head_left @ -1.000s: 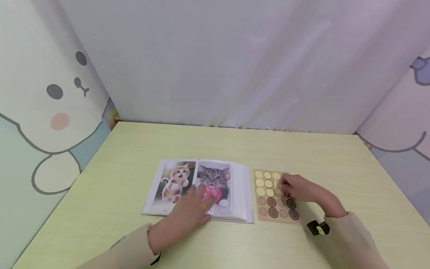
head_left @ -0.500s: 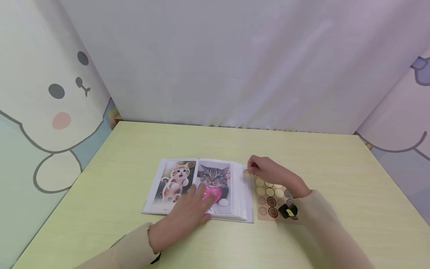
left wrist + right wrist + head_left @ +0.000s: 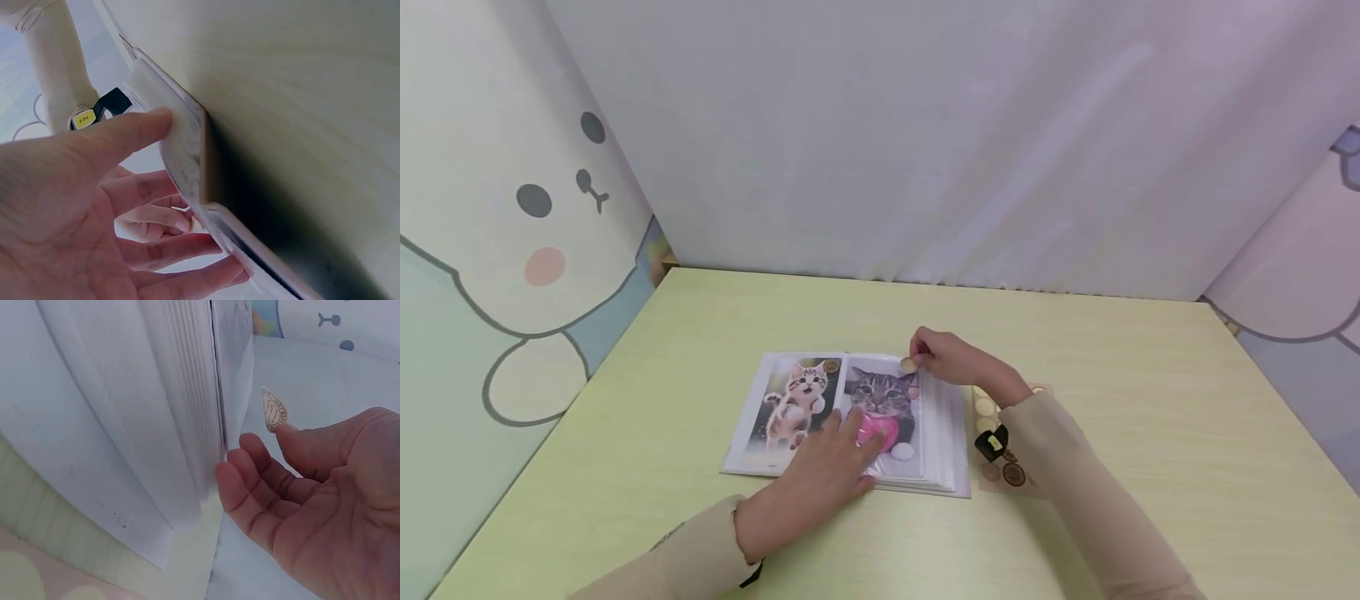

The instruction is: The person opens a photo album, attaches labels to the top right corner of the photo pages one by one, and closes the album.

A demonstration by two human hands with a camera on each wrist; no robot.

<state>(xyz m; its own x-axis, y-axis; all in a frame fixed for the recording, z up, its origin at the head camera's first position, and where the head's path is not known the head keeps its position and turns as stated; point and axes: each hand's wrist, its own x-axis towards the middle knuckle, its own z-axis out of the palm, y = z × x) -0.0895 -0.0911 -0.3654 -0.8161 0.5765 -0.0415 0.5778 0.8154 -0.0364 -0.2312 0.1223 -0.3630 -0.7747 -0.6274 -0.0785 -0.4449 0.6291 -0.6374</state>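
An open photo album (image 3: 961,467) lies on the table, a kitten picture (image 3: 795,400) on its left page and a grey cat picture (image 3: 883,392) with a pink heart on its right. My left hand (image 3: 820,471) rests on the album's lower middle, fingers spread over the pages. With thumb and fingertips my right hand (image 3: 951,357) pinches a round sticker (image 3: 908,365) at the cat picture's top right corner. In the right wrist view that sticker (image 3: 274,411) sticks out past the thumb, printed with small lettering. Whether it touches the page I cannot tell.
A brown sticker sheet (image 3: 988,482) lies right of the album, partly hidden under my right forearm. One round sticker (image 3: 831,366) sits at the kitten picture's top right corner. A pale curtain (image 3: 880,150) hangs behind the table (image 3: 737,308).
My right hand has come off the sheet with a sticker and moved left to the right page's upper corner. My left hand has stayed on the album.
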